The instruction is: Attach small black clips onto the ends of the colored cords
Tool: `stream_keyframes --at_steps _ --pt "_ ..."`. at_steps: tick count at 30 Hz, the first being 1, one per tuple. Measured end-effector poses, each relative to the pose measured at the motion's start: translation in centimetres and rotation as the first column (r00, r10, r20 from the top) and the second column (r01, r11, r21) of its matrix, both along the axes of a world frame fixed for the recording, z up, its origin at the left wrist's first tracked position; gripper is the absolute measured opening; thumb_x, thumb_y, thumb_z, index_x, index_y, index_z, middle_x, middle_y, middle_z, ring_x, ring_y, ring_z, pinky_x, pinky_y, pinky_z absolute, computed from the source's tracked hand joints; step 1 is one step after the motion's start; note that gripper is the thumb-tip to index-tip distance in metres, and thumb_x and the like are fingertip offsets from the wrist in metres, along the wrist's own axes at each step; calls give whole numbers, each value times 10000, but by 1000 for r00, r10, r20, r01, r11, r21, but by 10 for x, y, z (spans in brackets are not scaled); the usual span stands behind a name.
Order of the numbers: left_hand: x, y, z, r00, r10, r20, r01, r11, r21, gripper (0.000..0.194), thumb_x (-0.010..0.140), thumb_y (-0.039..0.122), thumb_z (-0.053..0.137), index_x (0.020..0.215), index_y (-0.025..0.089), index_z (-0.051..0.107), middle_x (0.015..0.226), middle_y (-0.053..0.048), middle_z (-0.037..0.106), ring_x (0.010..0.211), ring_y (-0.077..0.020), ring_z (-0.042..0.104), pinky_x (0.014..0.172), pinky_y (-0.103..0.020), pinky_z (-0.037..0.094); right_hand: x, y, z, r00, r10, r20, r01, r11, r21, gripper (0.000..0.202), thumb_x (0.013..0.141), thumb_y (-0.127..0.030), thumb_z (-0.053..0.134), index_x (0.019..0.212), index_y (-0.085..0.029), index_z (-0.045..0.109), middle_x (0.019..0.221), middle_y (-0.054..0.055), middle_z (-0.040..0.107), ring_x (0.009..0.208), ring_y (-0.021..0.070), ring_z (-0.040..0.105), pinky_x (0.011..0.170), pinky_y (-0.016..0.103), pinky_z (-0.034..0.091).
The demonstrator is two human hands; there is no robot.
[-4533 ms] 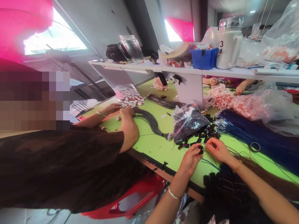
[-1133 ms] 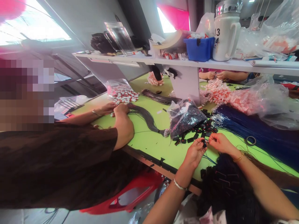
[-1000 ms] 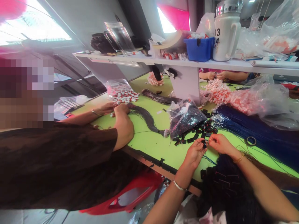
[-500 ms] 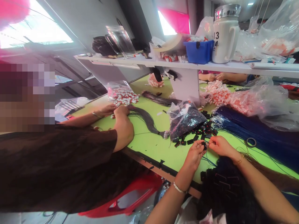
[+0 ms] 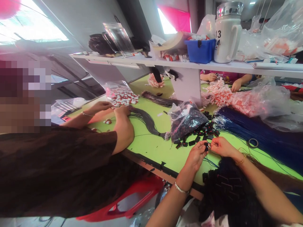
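My left hand is closed, pinching a small black connector housing in its fingertips. Close against it from the right, my right hand has its fingers pinched on a thin wire end at the connector. Dark wires hang below the two hands. Just beyond lie many loose black connectors beside a clear plastic bag of dark pieces. A thick bundle of blue wires with bare-looking tips stretches off to the right. Black parts and wires form a dark heap between my forearms.
A co-worker sits at left, hands near a bag of red-and-white pieces. Grey wires lie on the green table. Pink-white connectors pile up before another person. Overhead, a shelf holds a mug and blue bin.
My hands keep nearly the same pinch at the connector. The left co-worker's far hand has drawn back leftward from the bag. Across the table, the other person's hands have moved apart.
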State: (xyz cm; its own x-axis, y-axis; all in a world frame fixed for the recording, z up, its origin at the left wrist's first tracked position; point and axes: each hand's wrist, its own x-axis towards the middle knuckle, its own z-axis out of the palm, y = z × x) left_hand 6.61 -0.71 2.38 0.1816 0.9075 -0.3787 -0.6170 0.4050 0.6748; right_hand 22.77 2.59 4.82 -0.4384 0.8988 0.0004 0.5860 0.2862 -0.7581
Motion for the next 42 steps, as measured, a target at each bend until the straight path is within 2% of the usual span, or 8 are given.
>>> stream_keyframes --at_steps 14,21,25,27,30,32,38,42 --pt "0 -1 -2 998 -35 -55 36 999 10 273 638 169 726 900 137 661 764 -33 615 622 -90 536 621 -227 421 0 0 0 999 28 -20 -29 997 -72 180 690 -234 482 529 -160 456 504 -55 406 496 67 335 472 188 245" --pt "0 -3 -2 988 -27 -151 37 997 65 291 619 196 744 898 144 680 785 -36 621 648 -89 524 601 -208 391 0 0 0 1000 24 7 -24 998 -61 167 685 -225 485 533 -157 476 507 -50 423 501 70 355 471 185 239" --pt "6 -7 -1 973 28 -228 -5 995 100 286 591 194 765 858 145 677 747 -28 619 634 -92 513 586 -213 390 -2 -1 0 999 -7 36 7 1000 12 157 705 -221 494 563 -154 508 516 -44 455 506 76 369 487 192 250" --pt "8 -7 -2 972 68 -224 -54 996 71 280 581 197 771 837 145 671 725 -23 615 628 -94 518 590 -218 399 -3 -2 1 998 -20 65 15 997 76 154 728 -219 492 599 -152 541 533 -36 488 516 82 387 500 198 253" --pt "7 -5 -2 979 106 -177 -108 994 -2 300 561 211 784 829 140 668 719 -20 613 624 -91 531 606 -224 416 -2 -3 2 998 30 59 -37 993 113 164 772 -222 473 675 -155 587 575 -25 544 532 87 426 520 200 274" --pt "7 -3 -1 982 107 -156 -110 994 -7 320 545 222 795 825 135 666 721 -20 616 619 -87 536 610 -225 423 -2 -3 2 998 53 44 -58 993 104 166 780 -221 472 682 -156 589 579 -26 550 532 86 433 525 197 284" --pt "9 -6 2 981 62 -186 -69 997 -30 315 519 214 806 787 123 666 668 -9 606 574 -73 522 554 -201 409 -3 -2 0 998 1 60 -7 995 100 144 733 -190 505 595 -158 535 525 -37 492 504 81 383 493 201 243" --pt "9 -8 8 988 97 -123 -105 993 -54 319 503 183 802 787 122 670 705 -16 624 593 -76 544 568 -204 428 -2 -1 0 999 27 18 -28 996 83 141 734 -191 497 603 -159 536 533 -37 494 513 82 393 500 198 265"
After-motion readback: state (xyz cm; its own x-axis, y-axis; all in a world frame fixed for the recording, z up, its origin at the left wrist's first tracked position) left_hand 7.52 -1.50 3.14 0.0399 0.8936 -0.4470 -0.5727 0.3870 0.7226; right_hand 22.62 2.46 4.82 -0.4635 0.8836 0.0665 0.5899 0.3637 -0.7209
